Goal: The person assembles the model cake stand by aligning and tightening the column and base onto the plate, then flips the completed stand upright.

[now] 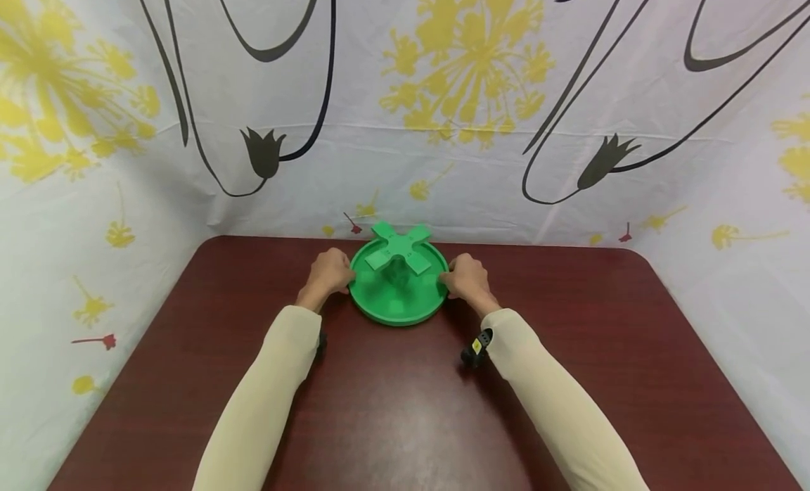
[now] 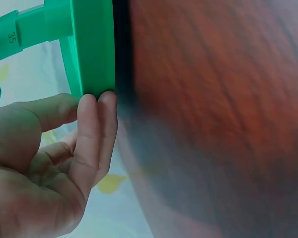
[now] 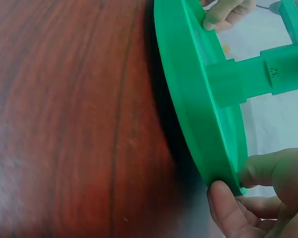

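Two hands are set against opposite sides of a round green tray (image 1: 395, 309), which lies on a dark red wooden table (image 1: 405, 406) toward its far edge. The tray's left rim is pinched by the left hand (image 1: 329, 271): in the left wrist view the fingertips (image 2: 102, 106) are pressed against the outer wall of the rim, the thumb lying on the inner side. The right rim is gripped in the same manner by the right hand (image 1: 465, 276), with one finger (image 3: 223, 198) under the outer edge and the thumb (image 3: 268, 168) laid over the rim. Between the two hands, above the tray floor, a green cross-shaped piece (image 1: 400, 247) is carried on a short post; numbers are marked on its arms. Behind the hands, a white cloth (image 1: 405, 90) printed with yellow flowers and black stems is hung around the table
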`<move>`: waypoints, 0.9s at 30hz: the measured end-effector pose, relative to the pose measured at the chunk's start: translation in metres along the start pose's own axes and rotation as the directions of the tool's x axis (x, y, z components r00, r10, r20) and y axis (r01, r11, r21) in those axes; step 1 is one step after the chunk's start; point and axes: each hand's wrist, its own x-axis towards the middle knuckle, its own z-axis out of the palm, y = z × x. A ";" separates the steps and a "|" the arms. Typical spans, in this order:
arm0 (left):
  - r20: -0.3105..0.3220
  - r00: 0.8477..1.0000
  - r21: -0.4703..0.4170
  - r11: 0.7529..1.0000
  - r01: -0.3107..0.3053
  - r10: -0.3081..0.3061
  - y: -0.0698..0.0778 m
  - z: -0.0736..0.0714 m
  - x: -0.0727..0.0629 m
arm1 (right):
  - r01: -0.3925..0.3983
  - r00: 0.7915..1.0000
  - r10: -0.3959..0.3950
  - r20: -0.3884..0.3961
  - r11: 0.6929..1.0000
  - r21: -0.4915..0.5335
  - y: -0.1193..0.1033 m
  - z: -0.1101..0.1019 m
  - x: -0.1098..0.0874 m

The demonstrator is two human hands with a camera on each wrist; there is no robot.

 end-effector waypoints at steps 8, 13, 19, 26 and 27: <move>-0.074 0.997 0.003 1.000 0.015 -0.015 0.021 -0.005 -0.003 | 0.134 0.985 -0.141 -0.099 0.988 -0.073 -0.006 -0.017 -0.005; -0.082 0.996 -0.006 1.000 0.020 -0.021 0.031 -0.009 -0.006 | 0.192 0.961 -0.198 -0.195 0.980 -0.046 -0.006 -0.026 -0.007; -0.195 0.973 -0.008 0.992 -0.125 0.121 0.036 -0.013 -0.013 | 0.200 0.955 -0.195 -0.225 0.980 -0.002 -0.004 -0.037 -0.008; -0.275 0.934 0.005 0.972 -0.237 0.229 0.036 -0.013 -0.017 | 0.232 0.946 -0.228 -0.231 0.973 -0.012 -0.002 -0.050 -0.011; -0.283 0.930 0.003 0.970 -0.244 0.235 0.035 -0.012 -0.017 | 0.237 0.946 -0.233 -0.224 0.972 -0.009 -0.002 -0.051 -0.011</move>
